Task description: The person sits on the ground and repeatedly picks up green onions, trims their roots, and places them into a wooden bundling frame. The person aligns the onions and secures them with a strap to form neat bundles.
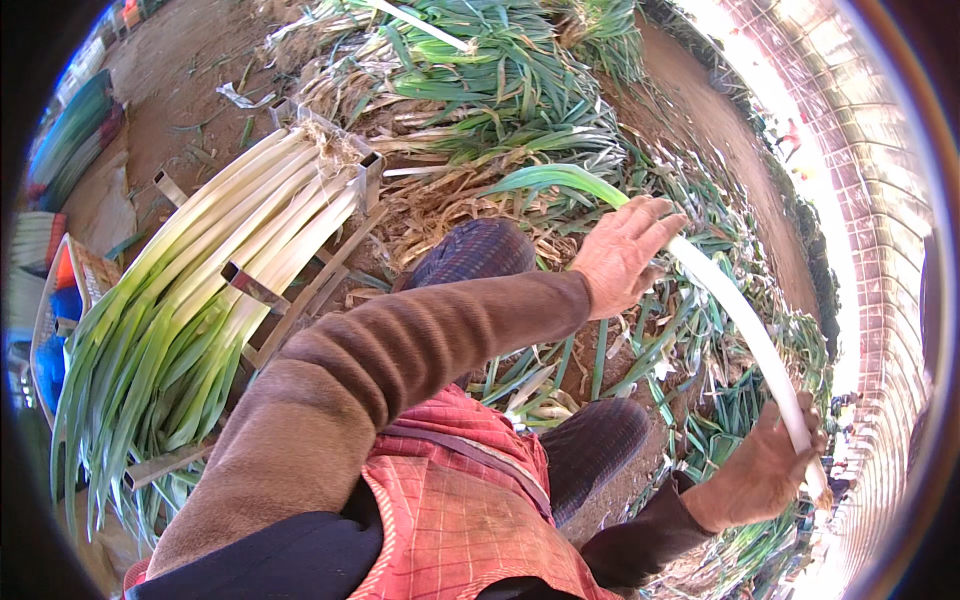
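Observation:
A single long green onion [739, 307] arcs across the right side of the view, its white stalk bare and its root end low at the right. My left hand [622, 255] is on it where the white turns green, with the fingers over the stalk. Near the root end, my right hand [757, 469] grips the same stalk. To my left, a bundle of long green onions [225, 232] lies in a metal frame [289, 330], roots at the upper end and green leaves hanging over the lower end.
A large heap of untrimmed green onions [495, 82] lies ahead. Stripped leaves and peelings [540, 390] litter the soil around my knees. Bundled onions [75, 142] and a crate [82, 277] stand at the far left. A gridded sheet wall [885, 225] curves along the right.

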{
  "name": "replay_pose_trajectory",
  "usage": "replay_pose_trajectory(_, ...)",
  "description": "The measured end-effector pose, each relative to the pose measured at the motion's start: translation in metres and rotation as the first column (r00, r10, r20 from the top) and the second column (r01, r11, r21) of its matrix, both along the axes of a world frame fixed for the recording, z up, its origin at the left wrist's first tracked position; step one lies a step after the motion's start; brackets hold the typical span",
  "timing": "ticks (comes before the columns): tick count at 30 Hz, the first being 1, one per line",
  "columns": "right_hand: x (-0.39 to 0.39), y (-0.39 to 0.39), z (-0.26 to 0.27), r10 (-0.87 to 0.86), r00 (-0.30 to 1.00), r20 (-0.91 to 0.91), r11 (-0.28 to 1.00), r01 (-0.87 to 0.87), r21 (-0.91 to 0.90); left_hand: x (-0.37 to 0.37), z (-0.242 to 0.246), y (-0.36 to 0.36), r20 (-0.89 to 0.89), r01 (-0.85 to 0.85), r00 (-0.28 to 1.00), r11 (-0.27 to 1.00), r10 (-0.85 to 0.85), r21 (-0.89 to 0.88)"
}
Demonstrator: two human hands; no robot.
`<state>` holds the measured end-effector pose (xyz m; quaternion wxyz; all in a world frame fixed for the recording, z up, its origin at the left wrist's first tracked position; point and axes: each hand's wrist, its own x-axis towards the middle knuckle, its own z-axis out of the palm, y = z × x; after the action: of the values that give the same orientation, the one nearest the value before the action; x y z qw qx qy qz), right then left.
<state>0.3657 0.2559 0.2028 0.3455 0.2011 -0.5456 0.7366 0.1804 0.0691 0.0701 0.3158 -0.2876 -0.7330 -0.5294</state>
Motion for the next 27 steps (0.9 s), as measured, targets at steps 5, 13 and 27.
replay_pose_trajectory(5, 0.018, 0.030, 0.010, 0.142, 0.989, 0.033, 0.964, -0.131, -0.230, -0.008, -0.001, 0.016, -0.005, -0.055, 0.998, 0.998, 0.055, -0.016)
replay_pose_trajectory(13, 0.018, 0.064, -0.007, 0.250, 0.967, 0.045, 0.919, -0.222, -0.326, -0.028, 0.008, 0.012, -0.246, -0.167, 0.961, 0.974, 0.127, -0.151)
replay_pose_trajectory(27, -0.053, 0.109, -0.148, 0.526, 0.752, 0.398, 0.825, -0.337, -0.453, -0.037, 0.165, -0.224, -0.759, -0.703, 0.577, 0.657, 0.301, -0.274)
